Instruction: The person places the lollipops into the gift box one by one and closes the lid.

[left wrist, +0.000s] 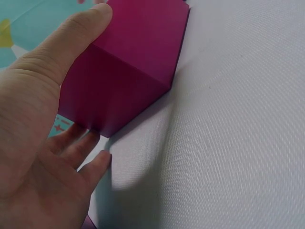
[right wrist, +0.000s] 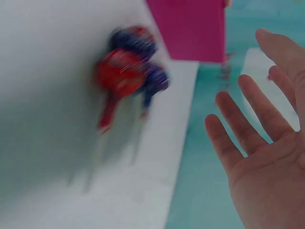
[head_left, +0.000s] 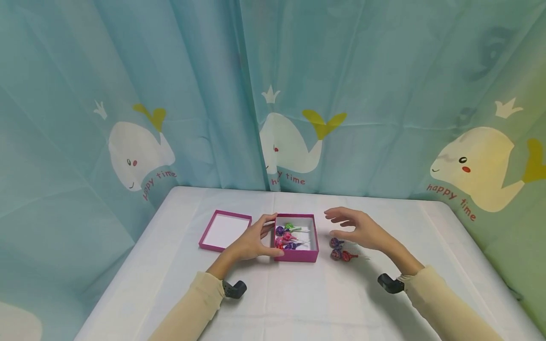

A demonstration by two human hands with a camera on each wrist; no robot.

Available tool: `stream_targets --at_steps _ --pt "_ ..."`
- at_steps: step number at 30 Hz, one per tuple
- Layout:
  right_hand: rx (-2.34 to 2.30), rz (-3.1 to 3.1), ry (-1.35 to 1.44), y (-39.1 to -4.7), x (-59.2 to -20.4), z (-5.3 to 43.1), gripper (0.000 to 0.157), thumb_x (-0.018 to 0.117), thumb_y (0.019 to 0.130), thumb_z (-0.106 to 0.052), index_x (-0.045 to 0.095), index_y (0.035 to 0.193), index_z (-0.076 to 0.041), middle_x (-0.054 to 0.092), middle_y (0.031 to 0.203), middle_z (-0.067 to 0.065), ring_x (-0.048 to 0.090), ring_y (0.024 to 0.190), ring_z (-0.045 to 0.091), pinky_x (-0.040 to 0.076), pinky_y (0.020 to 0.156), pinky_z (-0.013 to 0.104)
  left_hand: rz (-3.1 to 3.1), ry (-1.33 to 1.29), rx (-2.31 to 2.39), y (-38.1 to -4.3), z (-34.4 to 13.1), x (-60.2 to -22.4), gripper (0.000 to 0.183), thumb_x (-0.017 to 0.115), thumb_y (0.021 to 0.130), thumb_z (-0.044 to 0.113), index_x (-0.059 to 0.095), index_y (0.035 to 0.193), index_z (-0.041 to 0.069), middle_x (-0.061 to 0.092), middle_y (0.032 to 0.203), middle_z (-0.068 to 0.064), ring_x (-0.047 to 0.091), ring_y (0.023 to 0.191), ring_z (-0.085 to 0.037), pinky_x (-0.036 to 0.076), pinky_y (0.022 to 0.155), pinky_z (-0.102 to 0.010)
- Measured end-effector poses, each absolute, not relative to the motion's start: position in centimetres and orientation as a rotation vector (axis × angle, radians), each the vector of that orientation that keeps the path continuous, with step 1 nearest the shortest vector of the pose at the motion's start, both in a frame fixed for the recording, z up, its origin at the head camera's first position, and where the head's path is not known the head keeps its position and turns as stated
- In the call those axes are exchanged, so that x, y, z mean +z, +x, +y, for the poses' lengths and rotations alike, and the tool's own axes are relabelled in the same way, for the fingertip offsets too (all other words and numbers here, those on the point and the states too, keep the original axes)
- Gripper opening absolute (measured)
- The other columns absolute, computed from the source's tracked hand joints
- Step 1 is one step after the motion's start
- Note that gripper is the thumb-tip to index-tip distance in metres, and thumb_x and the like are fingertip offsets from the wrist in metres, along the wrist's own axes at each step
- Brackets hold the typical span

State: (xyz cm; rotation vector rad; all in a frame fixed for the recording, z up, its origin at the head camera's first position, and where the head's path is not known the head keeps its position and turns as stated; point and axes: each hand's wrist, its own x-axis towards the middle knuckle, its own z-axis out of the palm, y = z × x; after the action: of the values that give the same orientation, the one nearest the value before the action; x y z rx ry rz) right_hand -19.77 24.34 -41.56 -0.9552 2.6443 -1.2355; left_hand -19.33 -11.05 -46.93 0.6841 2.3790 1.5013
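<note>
Counts, left to right: one lid [head_left: 212,248], one left hand [head_left: 250,242], one magenta box [head_left: 300,256], one right hand [head_left: 363,231], three loose lollipops [head_left: 336,255]. Lollipops in the box [head_left: 288,236]: at least five heads show (green, purple, pink, red, blue-purple); they overlap, exact number can't be confirmed. Three whale prints [head_left: 141,154] on the curtain [head_left: 213,71] behind.

Positions: lid lies flat, inner face up, left of the left fingers. Box sits on the table [head_left: 298,308], directly right of the left fingers, and left of the right fingertips with a gap between. Boxed lollipops lie inside, right of the left thumb and fingers, sticks mostly pointing right. Loose lollipops lie bunched below the right thumb, just right of the box, sticks pointing right too: one red, two mostly blue-purple.

Fingers: left hand grasps the box at its left end, thumb on the front wall, fingers spread round the far-left side. Right hand is released: fingers apart and slightly bent, thumb well off them, nothing held, hovering above the loose lollipops.
</note>
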Motion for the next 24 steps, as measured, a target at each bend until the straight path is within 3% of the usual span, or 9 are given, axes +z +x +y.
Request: stream_targets --at_steps 7,15,24 --pt "-1.207 2.606 -0.902 -19.8 -44.0 26.4 0.048 0.077 0.093 -0.010 0.061 0.137 -0.004 0.066 0.132 0.019 0.067 0.115 0.038 0.056 0.098 0.051 2.380 0.672 1.503 -19.4 -11.1 -47.0 0.106 0.093 0.077 0.029 0.029 0.159 0.014 0.029 0.165 -0.010 0.037 0.149 -0.027 0.035 0.120 -0.037" --pt "-1.142 2.632 -0.842 -19.9 -45.5 27.2 0.043 0.078 0.092 -0.012 0.065 0.134 -0.007 0.069 0.127 0.015 0.071 0.105 0.028 0.061 0.083 0.029 2.376 0.664 1.498 -19.4 -11.0 -47.0 0.106 0.093 0.077 0.029 0.028 0.159 0.015 0.030 0.165 -0.009 0.037 0.149 -0.026 0.035 0.120 -0.037" --pt "-1.086 2.675 -0.810 -20.1 -46.3 26.9 0.035 0.079 0.090 -0.012 0.071 0.125 -0.009 0.073 0.110 0.008 0.066 0.084 0.014 0.058 0.064 0.026 2.380 0.659 1.492 -19.4 -11.1 -47.0 0.106 0.093 0.077 0.029 0.028 0.159 0.015 0.030 0.165 -0.009 0.037 0.149 -0.026 0.035 0.120 -0.037"
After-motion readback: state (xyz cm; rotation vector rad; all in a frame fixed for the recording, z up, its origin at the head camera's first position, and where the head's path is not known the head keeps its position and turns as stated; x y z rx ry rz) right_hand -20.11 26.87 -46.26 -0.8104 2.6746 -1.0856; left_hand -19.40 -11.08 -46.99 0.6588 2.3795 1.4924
